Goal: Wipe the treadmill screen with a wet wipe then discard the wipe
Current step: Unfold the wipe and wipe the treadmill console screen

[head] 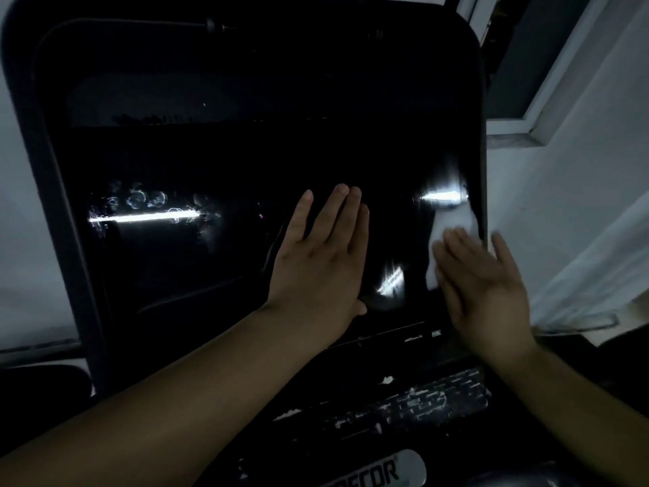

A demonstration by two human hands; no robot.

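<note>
The black treadmill screen (217, 163) fills most of the view, with light streaks and smudges on its left side. My left hand (321, 254) lies flat on the glass near the middle, fingers stretched upward, holding nothing. My right hand (488, 290) presses a white wet wipe (453, 226) against the screen's right edge; the wipe shows above and left of the fingers, partly hidden under the palm, and the hand looks blurred.
Below the screen sits a worn keypad panel (421, 405) with flaking marks and a silver logo badge (382, 472). The dark frame (52, 212) borders the screen. A white wall and a window frame (548, 110) stand to the right.
</note>
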